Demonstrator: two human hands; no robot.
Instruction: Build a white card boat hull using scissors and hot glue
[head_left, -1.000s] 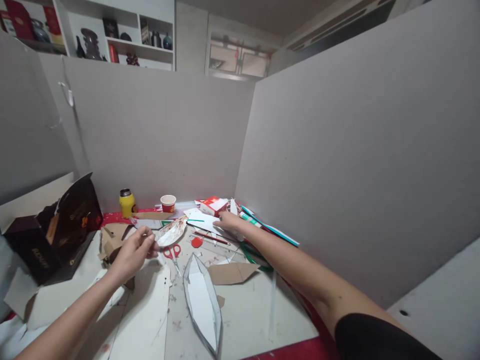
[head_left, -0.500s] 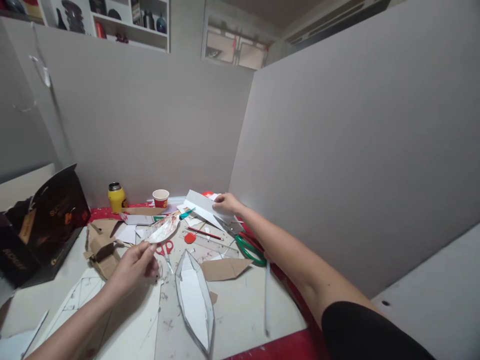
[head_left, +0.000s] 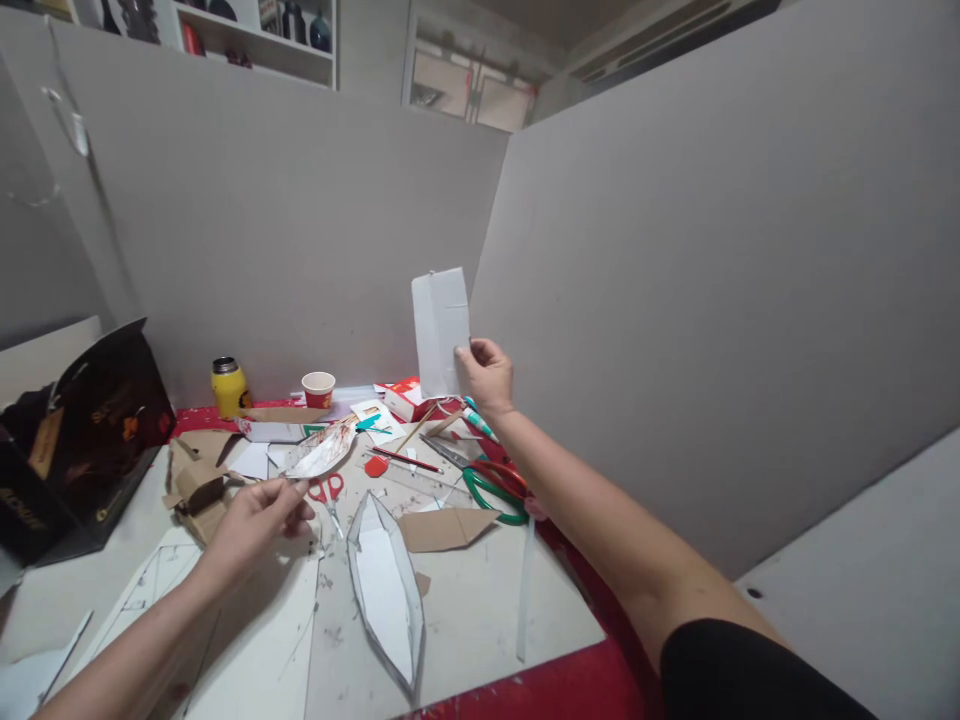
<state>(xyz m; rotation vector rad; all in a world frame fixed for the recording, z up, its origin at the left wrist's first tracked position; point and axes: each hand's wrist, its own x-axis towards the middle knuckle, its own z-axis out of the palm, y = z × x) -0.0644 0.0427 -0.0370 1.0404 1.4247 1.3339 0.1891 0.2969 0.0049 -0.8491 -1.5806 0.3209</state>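
Note:
My right hand [head_left: 487, 375] is raised near the partition corner, with thumb and fingers closed on the lower right edge of a folded white card [head_left: 441, 325], held upright. Lower left, my left hand [head_left: 271, 508] pinches the near tip of a leaf-shaped piece of white paper [head_left: 322, 455] with brownish streaks. Just beside that hand lie small red-handled scissors [head_left: 327, 488]. A boat-shaped paper form [head_left: 386, 590] with grey edges rests on the table in front of me. A brown cardboard piece [head_left: 448, 530] lies to its right.
Large green-and-red-handled scissors [head_left: 495, 492], a pencil [head_left: 407, 459] and a ruler [head_left: 427, 483] lie ahead. Behind stand a yellow bottle [head_left: 229, 388] and a paper cup [head_left: 319, 390]. A dark box [head_left: 90, 440] is at left. Grey partitions [head_left: 322, 220] enclose the table.
My right hand has lifted the white card from the table and turned it upright, uncovering a red-and-white box and sticks. My left hand has hardly moved; the view has shifted slightly.

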